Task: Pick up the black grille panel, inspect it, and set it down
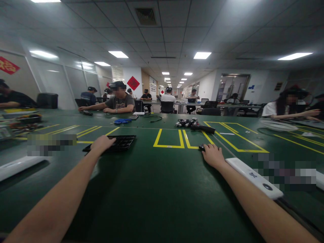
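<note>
My left hand (101,144) grips a flat black plastic tray-like piece with raised ribs (124,143), which lies low over the green table (152,189) at left of centre. Its thumb and fingers reach over the piece's near side, and part of the piece is hidden under the hand. To the right, my right hand (213,156) is closed over a small black object (201,147) beside a yellow taped outline. Most of that object is covered by the fingers, so its kind cannot be made out. A long white case (253,177) with a dark round spot lies along my right forearm.
A bundle of black and silver parts (187,123) lies beyond my right hand. Yellow tape outlines (169,146) mark the tabletop. Blue gloves or cloth (123,121) and a black cable (155,118) lie farther off. A co-worker (120,99) sits across the table.
</note>
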The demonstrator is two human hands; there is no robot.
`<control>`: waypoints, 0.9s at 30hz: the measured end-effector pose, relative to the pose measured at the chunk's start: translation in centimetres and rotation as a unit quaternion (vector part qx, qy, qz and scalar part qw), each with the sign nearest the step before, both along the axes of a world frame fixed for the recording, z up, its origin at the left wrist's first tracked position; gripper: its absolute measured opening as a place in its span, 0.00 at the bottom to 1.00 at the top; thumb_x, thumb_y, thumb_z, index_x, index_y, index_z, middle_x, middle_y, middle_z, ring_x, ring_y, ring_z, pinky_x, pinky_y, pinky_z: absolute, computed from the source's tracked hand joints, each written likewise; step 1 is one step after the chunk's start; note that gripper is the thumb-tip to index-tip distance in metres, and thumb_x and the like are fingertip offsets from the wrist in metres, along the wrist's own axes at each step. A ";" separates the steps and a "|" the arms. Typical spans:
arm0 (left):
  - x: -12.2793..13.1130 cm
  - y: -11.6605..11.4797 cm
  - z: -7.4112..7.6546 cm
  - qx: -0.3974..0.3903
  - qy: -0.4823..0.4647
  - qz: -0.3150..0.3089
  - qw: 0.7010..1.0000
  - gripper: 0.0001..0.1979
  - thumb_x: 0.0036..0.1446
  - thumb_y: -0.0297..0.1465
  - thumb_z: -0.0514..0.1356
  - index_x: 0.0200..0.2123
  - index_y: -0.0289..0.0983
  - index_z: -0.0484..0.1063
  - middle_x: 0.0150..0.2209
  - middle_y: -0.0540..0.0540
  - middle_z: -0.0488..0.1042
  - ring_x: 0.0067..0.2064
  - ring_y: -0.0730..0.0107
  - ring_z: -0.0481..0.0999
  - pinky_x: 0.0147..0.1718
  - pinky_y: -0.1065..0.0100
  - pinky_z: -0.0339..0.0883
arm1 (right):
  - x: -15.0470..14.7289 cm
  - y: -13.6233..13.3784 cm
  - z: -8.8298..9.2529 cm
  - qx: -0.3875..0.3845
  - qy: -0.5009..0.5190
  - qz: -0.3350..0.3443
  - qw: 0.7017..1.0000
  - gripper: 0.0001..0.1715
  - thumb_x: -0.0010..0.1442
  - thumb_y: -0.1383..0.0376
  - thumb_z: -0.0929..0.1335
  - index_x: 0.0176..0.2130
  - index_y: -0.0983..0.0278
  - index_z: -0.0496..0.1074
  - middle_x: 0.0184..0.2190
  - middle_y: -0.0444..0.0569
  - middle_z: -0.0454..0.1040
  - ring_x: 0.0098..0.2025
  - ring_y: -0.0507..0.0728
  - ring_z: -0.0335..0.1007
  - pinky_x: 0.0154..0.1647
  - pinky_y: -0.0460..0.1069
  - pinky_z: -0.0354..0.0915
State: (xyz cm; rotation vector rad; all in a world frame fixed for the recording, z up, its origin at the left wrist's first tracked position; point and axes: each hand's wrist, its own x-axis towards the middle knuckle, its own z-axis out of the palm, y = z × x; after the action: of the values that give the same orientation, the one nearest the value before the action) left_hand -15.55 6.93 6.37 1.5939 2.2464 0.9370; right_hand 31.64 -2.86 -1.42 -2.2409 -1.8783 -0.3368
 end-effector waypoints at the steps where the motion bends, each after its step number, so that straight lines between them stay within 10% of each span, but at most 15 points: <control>1: -0.3 0.0 -0.2 -0.035 0.062 0.008 0.997 0.14 0.44 0.38 0.61 0.22 0.33 0.65 0.26 0.40 0.71 0.40 0.51 0.70 0.33 0.63 0.62 | 0.0 0.1 -0.1 0.002 0.006 -0.002 1.000 0.22 0.59 0.62 0.58 0.51 0.66 0.63 0.52 0.60 0.64 0.56 0.68 0.52 0.51 0.66 0.48; 5: -0.4 0.3 -0.5 -0.133 0.207 0.006 0.969 0.19 0.47 0.44 0.58 0.29 0.30 0.69 0.39 0.36 0.73 0.47 0.47 0.68 0.40 0.59 0.62 | 0.5 0.6 -0.4 0.048 0.059 -0.040 0.996 0.28 0.57 0.62 0.61 0.55 0.68 0.59 0.58 0.61 0.56 0.60 0.72 0.42 0.52 0.69 0.46; 13: 2.8 0.0 -0.8 -0.075 0.213 -0.060 0.972 0.23 0.53 0.46 0.50 0.32 0.30 0.70 0.39 0.31 0.72 0.42 0.50 0.71 0.33 0.63 0.61 | 0.5 1.7 -0.1 0.066 0.203 0.036 0.976 0.24 0.54 0.64 0.64 0.50 0.70 0.66 0.48 0.58 0.69 0.51 0.60 0.63 0.53 0.54 0.56; 17: 10.2 -1.7 -2.0 0.057 0.064 -0.203 0.975 0.18 0.53 0.42 0.51 0.34 0.32 0.68 0.30 0.42 0.72 0.32 0.63 0.71 0.29 0.68 0.60 | -2.9 0.9 0.1 0.087 0.398 0.151 0.901 0.25 0.51 0.62 0.66 0.49 0.65 0.67 0.48 0.52 0.69 0.49 0.58 0.64 0.52 0.55 0.58; 23: 18.7 -6.8 -4.8 0.107 -0.081 -0.433 0.892 0.14 0.51 0.39 0.55 0.36 0.34 0.64 0.22 0.54 0.60 0.25 0.73 0.61 0.25 0.71 0.56 | -6.8 -0.3 -0.8 0.059 0.545 0.345 0.762 0.26 0.50 0.63 0.68 0.49 0.62 0.67 0.50 0.50 0.69 0.52 0.59 0.63 0.54 0.56 0.58; 27: 19.5 -8.0 -6.1 0.083 -0.088 -0.472 0.873 0.15 0.52 0.39 0.53 0.39 0.34 0.62 0.25 0.53 0.59 0.26 0.74 0.59 0.26 0.70 0.55 | -7.2 -0.6 -1.3 0.051 0.507 0.406 0.759 0.23 0.51 0.64 0.67 0.49 0.62 0.68 0.50 0.50 0.69 0.52 0.61 0.63 0.53 0.58 0.60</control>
State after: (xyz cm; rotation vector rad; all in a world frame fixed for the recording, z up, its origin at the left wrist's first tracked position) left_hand 3.94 -1.03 0.23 2.2006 1.0106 0.9056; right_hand 24.39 -3.44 -2.73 -0.9017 -1.7867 0.7451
